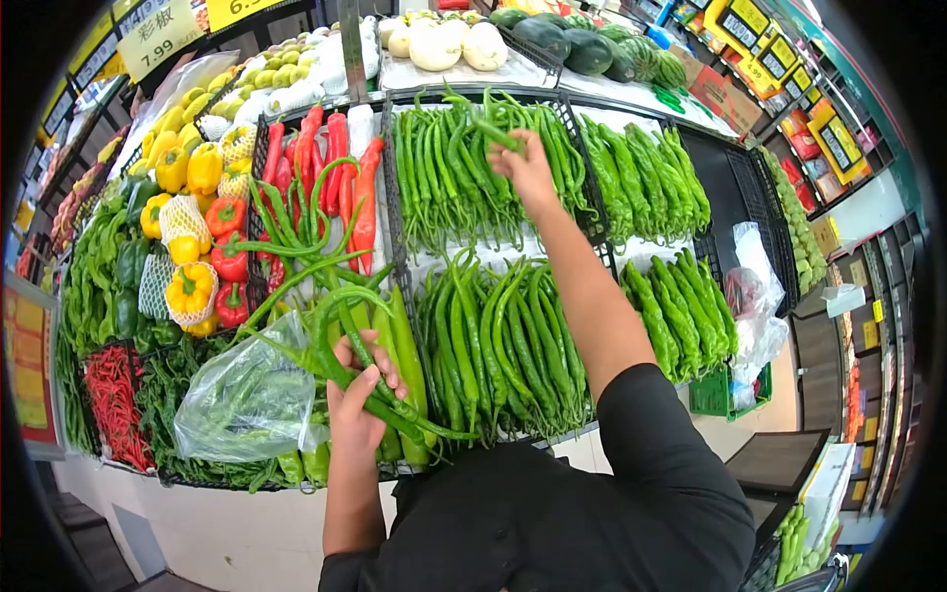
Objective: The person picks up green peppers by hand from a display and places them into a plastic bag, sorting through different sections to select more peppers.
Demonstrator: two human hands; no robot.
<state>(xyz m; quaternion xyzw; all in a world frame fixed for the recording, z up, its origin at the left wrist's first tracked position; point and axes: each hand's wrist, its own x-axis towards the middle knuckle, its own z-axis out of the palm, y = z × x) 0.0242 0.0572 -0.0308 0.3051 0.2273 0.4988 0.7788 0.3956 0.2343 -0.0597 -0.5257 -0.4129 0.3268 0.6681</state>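
Note:
My left hand [365, 380] is wrapped round a few long green peppers [340, 326] near the front of the display. My right hand [520, 163] pinches a green pepper [496, 134] above the upper row of long green peppers [434, 178]. A second row of long green peppers [503, 335] lies below it, to the right of my left hand. Loose curled green peppers [296, 232] lie over the red peppers [365, 212]. A clear plastic bag [247, 395] rests just left of my left hand.
Yellow bell peppers [204, 168], small red chilies [118, 405] and a black crate rim [395, 217] are around the display. Wrinkled green peppers [641, 178] fill the right trays. White melons [434, 46] and watermelons [592, 51] sit at the back. A green basket [712, 395] stands at right.

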